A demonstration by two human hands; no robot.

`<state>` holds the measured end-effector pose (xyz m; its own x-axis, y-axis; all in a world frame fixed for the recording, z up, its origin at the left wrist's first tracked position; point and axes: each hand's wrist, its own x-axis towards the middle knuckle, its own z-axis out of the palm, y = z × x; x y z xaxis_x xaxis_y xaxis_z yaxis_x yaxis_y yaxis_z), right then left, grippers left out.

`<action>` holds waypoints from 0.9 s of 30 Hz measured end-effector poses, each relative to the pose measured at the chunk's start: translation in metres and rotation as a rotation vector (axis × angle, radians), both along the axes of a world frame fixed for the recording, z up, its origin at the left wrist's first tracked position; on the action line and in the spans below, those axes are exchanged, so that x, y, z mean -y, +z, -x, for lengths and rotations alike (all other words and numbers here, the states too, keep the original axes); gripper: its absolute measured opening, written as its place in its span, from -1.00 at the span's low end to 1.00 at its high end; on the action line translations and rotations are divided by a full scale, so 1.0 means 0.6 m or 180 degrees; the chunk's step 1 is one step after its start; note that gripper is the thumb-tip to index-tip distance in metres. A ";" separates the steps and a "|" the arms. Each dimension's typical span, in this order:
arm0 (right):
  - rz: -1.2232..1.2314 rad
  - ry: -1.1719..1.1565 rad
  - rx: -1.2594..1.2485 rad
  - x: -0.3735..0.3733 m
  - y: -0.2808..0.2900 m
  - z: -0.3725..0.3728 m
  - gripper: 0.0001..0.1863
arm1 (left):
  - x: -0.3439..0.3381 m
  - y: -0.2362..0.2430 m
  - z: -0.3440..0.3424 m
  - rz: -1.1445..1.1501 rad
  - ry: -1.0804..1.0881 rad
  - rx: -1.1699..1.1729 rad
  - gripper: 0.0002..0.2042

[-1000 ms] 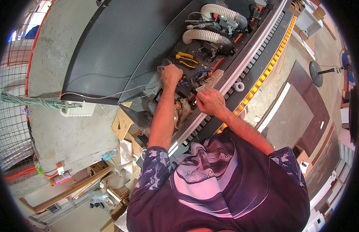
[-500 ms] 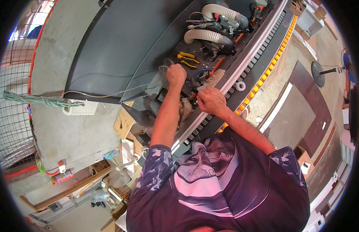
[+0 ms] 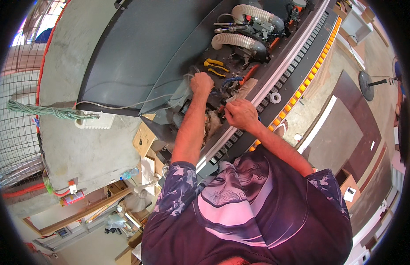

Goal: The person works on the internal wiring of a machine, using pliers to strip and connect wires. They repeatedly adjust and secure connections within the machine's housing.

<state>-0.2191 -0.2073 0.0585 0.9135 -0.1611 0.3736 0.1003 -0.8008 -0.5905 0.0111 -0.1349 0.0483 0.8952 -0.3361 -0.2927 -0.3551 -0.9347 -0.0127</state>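
Observation:
Both my hands are inside an open machine with a dark grey bed. My left hand [image 3: 202, 84] is a closed fist, with loops of thin clear tube [image 3: 193, 70] coming out at its knuckles. To its right, my right hand [image 3: 241, 114] is closed with fingertips pinched together at the machine's inner edge; whatever is in them is hidden. A beige rag [image 3: 246, 89] lies just beyond that hand. Blue coiled tubing [image 3: 232, 81] and an orange-handled tool [image 3: 250, 73] lie past the fists. Yellow-handled pliers [image 3: 216, 66] rest farther up on the bed.
Ribbed white hoses [image 3: 233, 40] arch over mechanisms at the far end. A rail with yellow rollers [image 3: 305, 82] runs along the right, with a white ring [image 3: 275, 97] on the machine's edge. A large dark cover [image 3: 138, 53] stands at left. A fan [image 3: 138, 199] stands lower left.
The whole view has shifted slightly. The tube loops by my left fist have changed shape a little, while both hands stay in almost the same places.

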 end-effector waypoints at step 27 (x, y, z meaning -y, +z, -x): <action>0.0026 -0.0060 0.0038 -0.001 0.003 0.001 -0.86 | -0.016 0.052 0.009 0.0570 0.0118 0.0059 -0.56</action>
